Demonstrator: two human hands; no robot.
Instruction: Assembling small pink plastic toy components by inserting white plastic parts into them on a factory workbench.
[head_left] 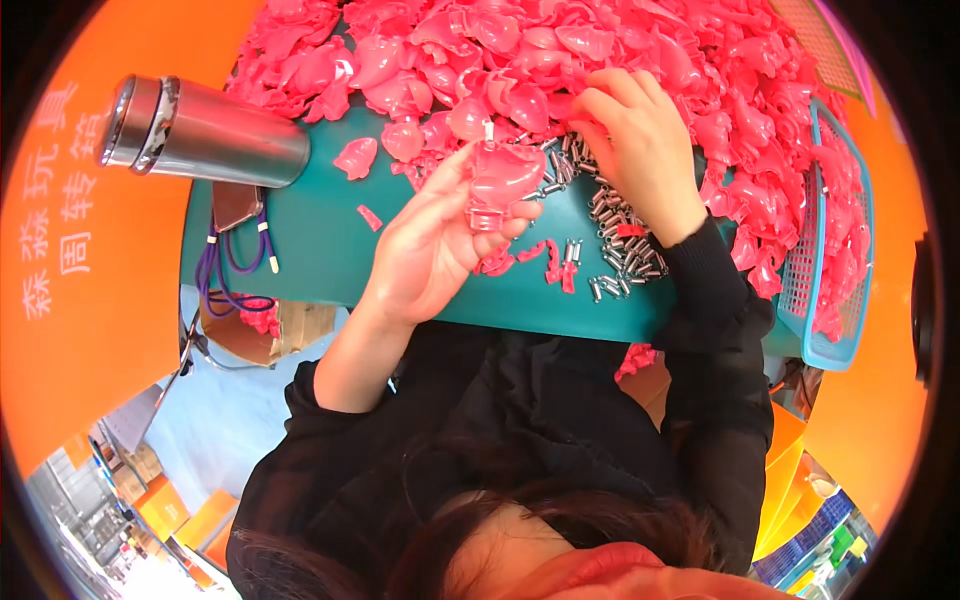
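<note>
My left hand (425, 235) is closed around a glossy pinkish-red moulded plastic piece (507, 172), held above the front part of the green table. A small pale tip stands up at the top of that piece. My right hand (640, 145) reaches to the near edge of the heap of red plastic pieces (560, 45). Its fingers are bent together, and whatever they hold is hidden. Just below it lies a loose pile of small silvery metal cylinders (625, 240), with a few red scraps (553, 262) to their left.
A steel flask (220, 130) lies at the left, near a brown case (236, 205) with a purple cord (208, 268). At the right, a blue plastic basket (812, 250) contains more red pieces. Orange panels (100, 240) flank the green table (480, 310).
</note>
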